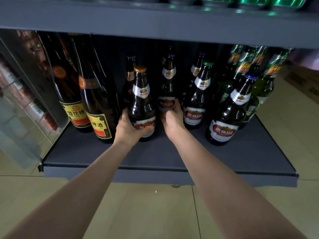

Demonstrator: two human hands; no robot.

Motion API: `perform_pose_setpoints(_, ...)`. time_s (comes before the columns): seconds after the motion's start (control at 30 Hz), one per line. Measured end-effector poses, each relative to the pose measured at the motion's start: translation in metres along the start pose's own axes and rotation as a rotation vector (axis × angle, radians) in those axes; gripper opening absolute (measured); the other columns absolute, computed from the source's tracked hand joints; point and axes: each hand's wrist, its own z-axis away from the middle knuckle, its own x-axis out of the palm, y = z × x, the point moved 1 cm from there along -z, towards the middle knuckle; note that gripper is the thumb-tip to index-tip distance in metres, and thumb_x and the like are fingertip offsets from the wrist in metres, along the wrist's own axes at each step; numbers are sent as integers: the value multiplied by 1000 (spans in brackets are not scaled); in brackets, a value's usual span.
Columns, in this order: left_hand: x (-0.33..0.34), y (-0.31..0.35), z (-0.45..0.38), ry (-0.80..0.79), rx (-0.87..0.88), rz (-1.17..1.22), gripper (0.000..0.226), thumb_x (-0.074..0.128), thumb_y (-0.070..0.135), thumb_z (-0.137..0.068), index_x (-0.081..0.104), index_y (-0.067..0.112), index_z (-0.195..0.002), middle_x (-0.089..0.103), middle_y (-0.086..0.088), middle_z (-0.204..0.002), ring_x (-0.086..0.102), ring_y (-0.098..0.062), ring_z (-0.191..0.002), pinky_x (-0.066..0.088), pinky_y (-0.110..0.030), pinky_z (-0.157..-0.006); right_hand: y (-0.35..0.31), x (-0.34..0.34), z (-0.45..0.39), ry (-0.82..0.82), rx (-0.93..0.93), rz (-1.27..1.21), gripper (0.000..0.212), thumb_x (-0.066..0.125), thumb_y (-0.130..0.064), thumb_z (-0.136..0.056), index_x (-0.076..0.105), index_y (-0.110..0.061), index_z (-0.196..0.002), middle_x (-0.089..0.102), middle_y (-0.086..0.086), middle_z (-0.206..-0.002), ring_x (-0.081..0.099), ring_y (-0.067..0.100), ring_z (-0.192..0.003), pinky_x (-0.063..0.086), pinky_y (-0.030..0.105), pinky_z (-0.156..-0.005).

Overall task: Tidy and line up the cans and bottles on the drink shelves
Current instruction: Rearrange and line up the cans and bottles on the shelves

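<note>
Fingers of the left hand [128, 127] curl round the lower body of a brown glass beer bottle with a gold cap [141, 104], thumb across its red-and-white label. The right hand [172, 118] reaches further back, its fingers wrapped round the belly of a second brown glass bottle [167, 87] standing behind. Both bottles stand upright on the dark grey lower shelf [155, 152], mid-row, between two tall dark bottles with yellow labels [89, 94] on the left and a green-capped brown bottle [198, 97] on the right. Full glass like this is probably heavy, smooth and breakable, so a low grip on the body suits sliding. Neighbours stand close; the shelf's front strip lies bare, while the grey shelf above [155, 23] limits lifting.
</note>
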Motion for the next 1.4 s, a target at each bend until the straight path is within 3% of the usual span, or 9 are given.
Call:
perform_pose_setpoints(0.17,7,-3,14,49,-3,50,90,84,28,-65,33,18,-138,50,-5,-133,48,-21,-122,43,-35,-100,-15,-38,21,-36,90,130,74,29,22,-86,27,-20,-147,26,8,-153,28,26,-139,31,38,-110)
perform_pose_setpoints(0.37,16,5,13,-26,32,89,81,85,24,-64,40,17,-131,55,-2,-126,53,-15,-114,42,-22,-89,-28,-85,47,-106,147,401,59,51,3,-90,39,-23,-141,35,5,-148,37,22,-134,34,41,-110)
perform_pose_setpoints(0.5,41,15,10,-85,48,104,82,85,24,-64,39,19,-131,55,0,-127,52,-15,-116,42,-26,-96,-32,-110,60,-105,182,530,53,57,-4,-90,43,-20,-138,41,3,-141,42,19,-129,37,38,-108)
perform_pose_setpoints(0.67,69,29,4,-138,56,115,88,82,20,-68,31,19,-139,49,0,-133,48,-15,-121,38,-21,-96,-39,-157,68,89,224,724,18,67,-15,-85,62,-10,-101,57,3,-116,54,18,-110,49,34,-94)
perform_pose_setpoints(0.77,77,30,-2,-128,58,94,93,82,22,-68,26,19,-142,45,-3,-137,44,-18,-126,34,-33,-108,-41,-180,62,277,113,772,47,77,-23,-75,49,-8,-109,55,1,-104,56,18,-100,50,38,-93)
perform_pose_setpoints(0.83,82,33,-3,-106,42,18,97,80,28,-70,19,20,-145,37,-7,-141,35,-24,-132,28,-42,-112,-42,-182,60,282,6,725,56,80,-22,-72,42,-10,-111,53,-4,-100,56,14,-96,48,32,-89)
perform_pose_setpoints(1.0,98,37,12,46,-88,82,95,79,33,-71,20,28,-146,31,-13,-138,40,-30,-125,39,-39,-103,-38,-168,41,315,-163,615,74,82,-19,-68,39,-14,-128,54,-1,-119,54,14,-107,43,28,-95)
perform_pose_setpoints(1.23,97,32,8,69,26,49,88,79,28,-72,28,15,-143,50,-9,-132,46,-24,-124,40,-35,-102,-36,-165,24,408,-212,646,75,84,-20,-64,41,-11,-125,52,4,-122,53,20,-111,44,29,-93)
perform_pose_setpoints(1.4,96,29,6,37,46,58,89,78,28,-73,27,16,-145,51,-7,-133,47,-22,-125,39,-32,-103,-42,-170,28,336,-210,671,69,83,-17,-66,43,-13,-123,55,1,-115,53,15,-101,42,23,-86)
